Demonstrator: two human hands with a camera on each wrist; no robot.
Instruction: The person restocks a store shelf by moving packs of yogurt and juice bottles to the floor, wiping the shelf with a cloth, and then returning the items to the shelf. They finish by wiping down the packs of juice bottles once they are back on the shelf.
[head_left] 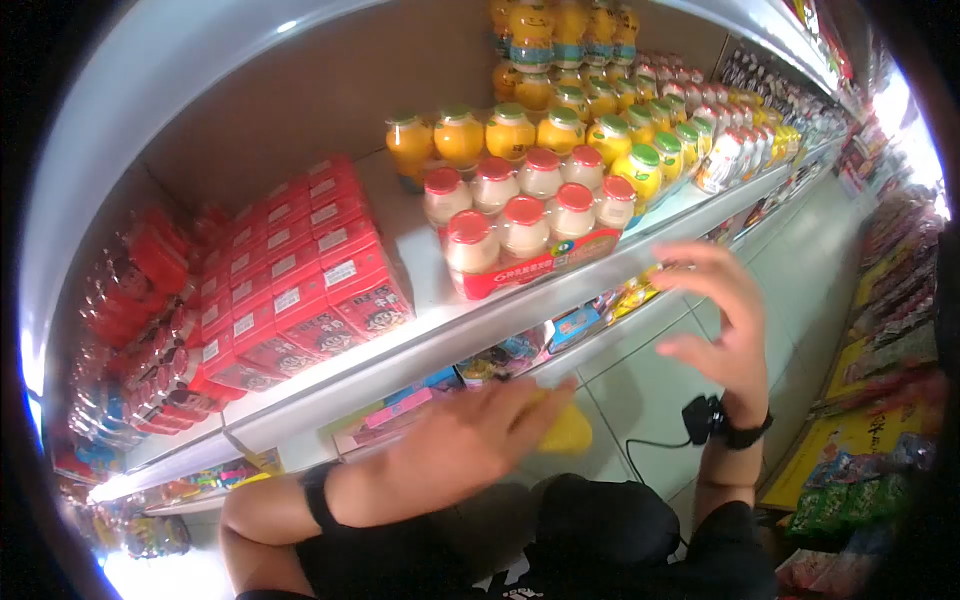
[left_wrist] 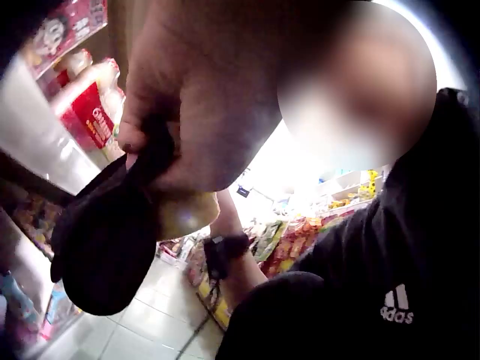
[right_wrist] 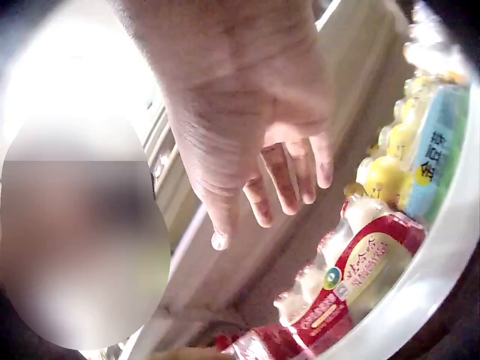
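My left hand (head_left: 455,440), back uppermost, is in front of the lower shelf and holds a yellow thing (head_left: 568,430) that shows past its fingers. In the left wrist view the fingers and thumb grip a dark, rounded black thing (left_wrist: 112,240), with a yellow part (left_wrist: 187,214) beside it; I cannot tell what kind of thing it is. My right hand (head_left: 722,310) is raised before the shelf edge, fingers loosely bent and thumb apart, holding nothing. To its left, a red-sleeved pack of red-capped drink bottles (head_left: 530,225) stands at the shelf edge.
Red drink cartons (head_left: 300,275) sit left on the white shelf (head_left: 430,330). Yellow bottles with green caps (head_left: 560,130) stand behind and right of the pack. Snack packets (head_left: 850,490) lie on the right. A black cable (head_left: 637,470) hangs from the right wrist camera (head_left: 702,418).
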